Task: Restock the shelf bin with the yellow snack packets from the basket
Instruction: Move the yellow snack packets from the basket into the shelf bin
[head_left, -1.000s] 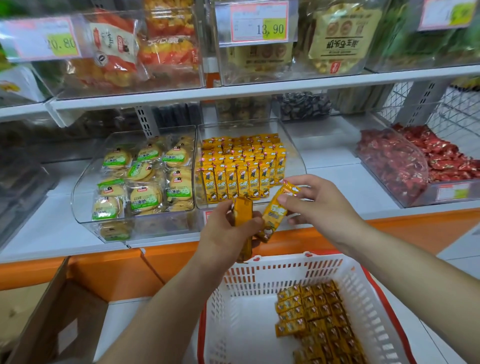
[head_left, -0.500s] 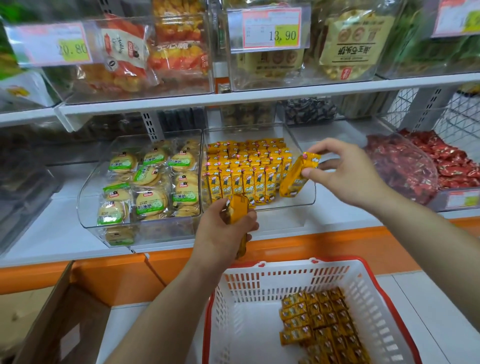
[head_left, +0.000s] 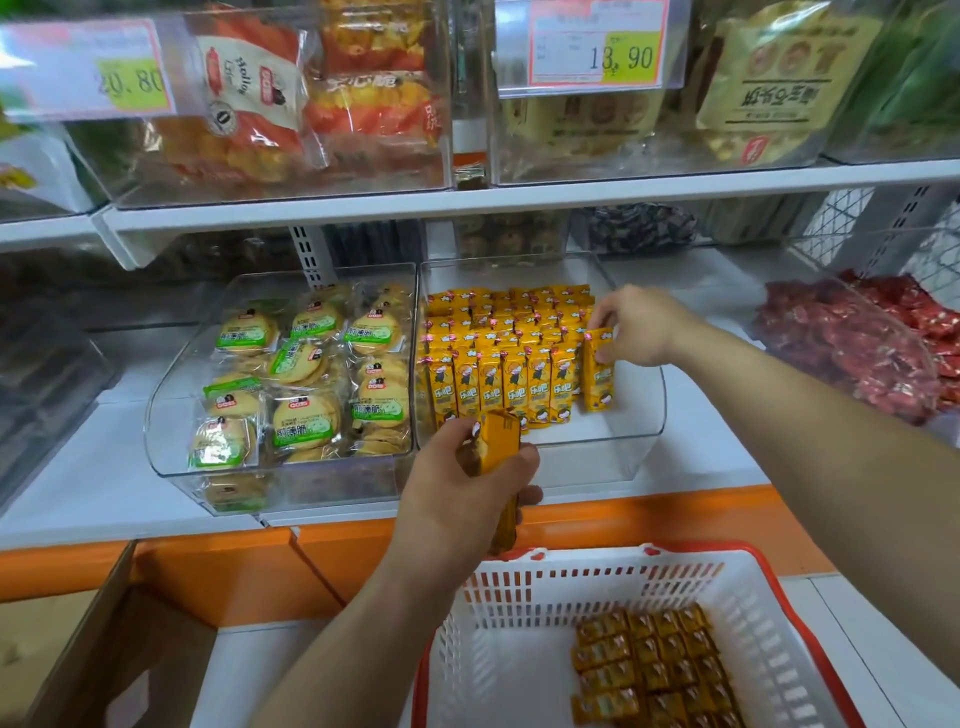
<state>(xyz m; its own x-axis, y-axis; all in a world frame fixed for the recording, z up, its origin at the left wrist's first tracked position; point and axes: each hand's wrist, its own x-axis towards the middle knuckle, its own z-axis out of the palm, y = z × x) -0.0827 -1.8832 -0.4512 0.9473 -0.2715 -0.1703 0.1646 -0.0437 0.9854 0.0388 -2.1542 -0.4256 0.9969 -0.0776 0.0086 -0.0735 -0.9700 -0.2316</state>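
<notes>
Yellow foil snack packets, each printed with a cartoon figure and dark characters, stand upright in tight rows inside the clear shelf bin (head_left: 641, 431), which sits on the lower shelf between a bin of round green-labelled biscuits (head_left: 306, 374) and a bin of red sweets (head_left: 857, 343). The right hand (head_left: 641, 325) pinches one packet (head_left: 597, 371) by its upper end and holds it at the right end of the front row, long axis vertical, just beside its neighbour at 9 o'clock; the free floor of the bin lies at 3 o'clock from it. Whether its base touches the bin floor cannot be told. The left hand (head_left: 462, 499) is clenched round a small bundle of packets (head_left: 493, 452), long axis roughly upright, in front of the bin's front wall at 6 o'clock from the rows. The right hand is the nearer to the gap. More packets lie flat in the white basket (head_left: 519, 649) with the red rim.
</notes>
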